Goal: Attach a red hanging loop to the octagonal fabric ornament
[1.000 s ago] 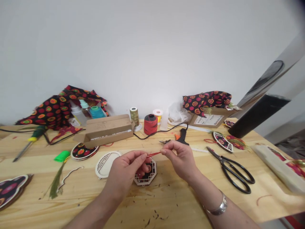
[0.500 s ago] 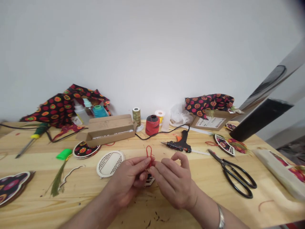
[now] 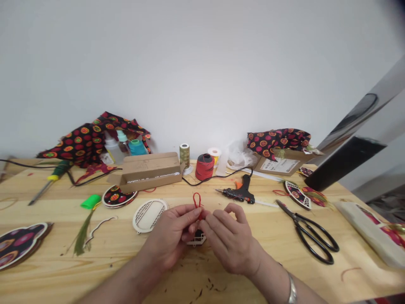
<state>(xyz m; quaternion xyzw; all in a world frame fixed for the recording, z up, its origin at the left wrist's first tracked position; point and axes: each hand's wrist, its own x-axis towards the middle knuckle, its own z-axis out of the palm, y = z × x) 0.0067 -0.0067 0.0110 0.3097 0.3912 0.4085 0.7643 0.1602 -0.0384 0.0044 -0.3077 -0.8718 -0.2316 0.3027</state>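
Between my two hands a red cord (image 3: 196, 199) stands up in a narrow loop. My left hand (image 3: 177, 228) pinches it at the base of the loop between thumb and forefinger. The fingers of my right hand (image 3: 226, 236) are closed on the cord's lower part, close against the left fingertips. Below the fingers shows a small wooden lattice piece with dark fabric (image 3: 198, 239), mostly covered by the hands; whether the cord runs through it is hidden. A round wooden frame (image 3: 149, 216) lies just left of my left hand.
A black glue gun (image 3: 238, 192) and scissors (image 3: 310, 232) lie to the right. Behind stand a red cord spool (image 3: 204, 167) and an open cardboard box (image 3: 152, 173). On the left are a green tassel (image 3: 84, 234), a screwdriver (image 3: 50, 181) and a fabric-covered ornament (image 3: 23, 245).
The view has shifted slightly, so the table things sit a little farther right on the left side. The red loop leans a bit more left; both hands keep their grip.
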